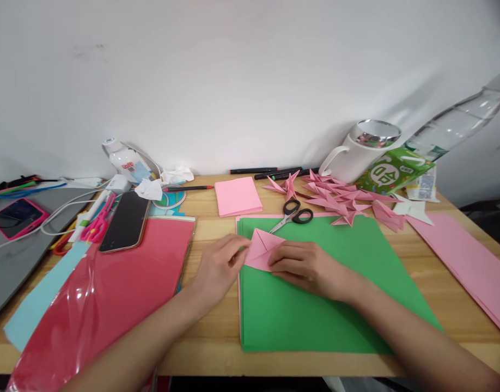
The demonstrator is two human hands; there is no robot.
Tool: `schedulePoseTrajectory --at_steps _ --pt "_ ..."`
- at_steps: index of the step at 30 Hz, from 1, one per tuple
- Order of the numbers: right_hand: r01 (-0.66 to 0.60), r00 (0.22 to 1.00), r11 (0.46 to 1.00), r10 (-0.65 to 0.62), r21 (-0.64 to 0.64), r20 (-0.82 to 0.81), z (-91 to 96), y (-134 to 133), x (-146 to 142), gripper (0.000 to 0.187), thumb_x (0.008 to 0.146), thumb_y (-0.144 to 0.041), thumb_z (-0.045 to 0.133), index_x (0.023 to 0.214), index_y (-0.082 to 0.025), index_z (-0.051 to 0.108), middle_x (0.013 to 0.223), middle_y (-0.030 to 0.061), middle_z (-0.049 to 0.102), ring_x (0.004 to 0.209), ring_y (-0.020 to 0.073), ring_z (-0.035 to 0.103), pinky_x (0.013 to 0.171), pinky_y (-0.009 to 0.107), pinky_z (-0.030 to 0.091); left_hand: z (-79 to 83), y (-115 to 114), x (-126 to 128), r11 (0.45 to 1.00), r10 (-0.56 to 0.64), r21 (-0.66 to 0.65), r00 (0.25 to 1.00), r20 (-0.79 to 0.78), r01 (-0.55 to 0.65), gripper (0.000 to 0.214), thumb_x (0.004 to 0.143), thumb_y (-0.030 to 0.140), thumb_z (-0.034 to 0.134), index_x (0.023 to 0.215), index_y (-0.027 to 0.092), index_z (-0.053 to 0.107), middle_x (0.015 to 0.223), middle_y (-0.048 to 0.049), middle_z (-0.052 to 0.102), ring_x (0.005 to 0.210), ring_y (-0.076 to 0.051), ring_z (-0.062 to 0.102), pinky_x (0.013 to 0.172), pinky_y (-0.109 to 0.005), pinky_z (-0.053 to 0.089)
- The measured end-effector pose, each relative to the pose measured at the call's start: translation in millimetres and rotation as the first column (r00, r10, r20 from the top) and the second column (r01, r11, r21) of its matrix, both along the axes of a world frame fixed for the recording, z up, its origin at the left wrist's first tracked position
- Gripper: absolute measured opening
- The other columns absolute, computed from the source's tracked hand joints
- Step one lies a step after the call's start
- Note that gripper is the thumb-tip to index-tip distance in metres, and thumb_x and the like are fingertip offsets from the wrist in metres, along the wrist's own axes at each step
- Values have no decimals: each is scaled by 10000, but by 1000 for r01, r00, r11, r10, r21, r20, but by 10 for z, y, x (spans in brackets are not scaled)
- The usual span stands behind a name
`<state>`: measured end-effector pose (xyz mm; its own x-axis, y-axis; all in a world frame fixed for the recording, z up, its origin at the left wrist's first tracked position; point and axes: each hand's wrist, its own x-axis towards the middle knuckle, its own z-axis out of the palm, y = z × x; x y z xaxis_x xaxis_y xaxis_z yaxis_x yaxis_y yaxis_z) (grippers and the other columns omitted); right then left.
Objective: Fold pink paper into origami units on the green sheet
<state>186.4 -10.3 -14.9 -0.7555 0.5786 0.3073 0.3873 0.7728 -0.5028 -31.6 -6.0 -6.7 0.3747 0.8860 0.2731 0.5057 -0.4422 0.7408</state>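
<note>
A small pink folded paper (258,253) with crease lines lies over the green paper stack (315,321). My left hand (219,267) is closed, its fingertips pinching the folded paper's left edge. On the right side, my right hand (307,267) grips the same piece, with its fingers curled over that corner and hiding it. Just behind the folded paper, black-handled scissors (293,214) rest on the green stack, blades pointing toward the paper. A pile of square pink sheets (238,196) sits farther back, and several pointed pink folded pieces (335,198) are heaped to its right.
At the back right stand a white mug (352,155), a green carton (397,170) and a tilted clear bottle (454,125). Long pink sheets (470,267) lie at right. On the left are a red plastic-covered pack (123,294), a phone (126,220) and pink scissors (98,222).
</note>
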Motion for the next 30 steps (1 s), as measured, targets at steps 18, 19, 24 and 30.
schedulePoseTrajectory --at_steps 18,19,24,30 --pt "335 901 851 -415 -406 -128 -97 31 -92 117 831 -210 576 725 -168 603 816 57 628 667 134 566 581 243 457 -69 24 81 949 -168 -267 986 23 168 188 783 112 555 959 177 566 764 9 599 675 -105 537 634 -224 446" --pt "363 892 843 -437 -397 -112 -105 21 -106 117 831 -208 570 725 -168 600 793 52 621 641 130 549 565 243 448 -79 16 87 950 -159 -269 987 26 160 180 788 109 548 953 176 572 772 6 609 682 -106 547 639 -224 448" --pt "453 872 831 -488 -322 -33 -141 -21 -137 113 833 -185 550 731 -165 592 760 45 596 611 129 512 547 250 419 -113 -34 109 969 -117 -221 993 -28 108 167 799 89 549 934 172 600 801 -10 632 725 -124 568 672 -244 453" --pt "472 860 808 -509 -352 -16 -137 -18 -139 91 814 -178 570 724 -164 575 886 56 576 595 101 515 542 237 441 -111 -21 89 976 -117 -191 992 -44 107 197 795 49 540 923 164 636 821 -33 632 787 -151 578 713 -280 466"
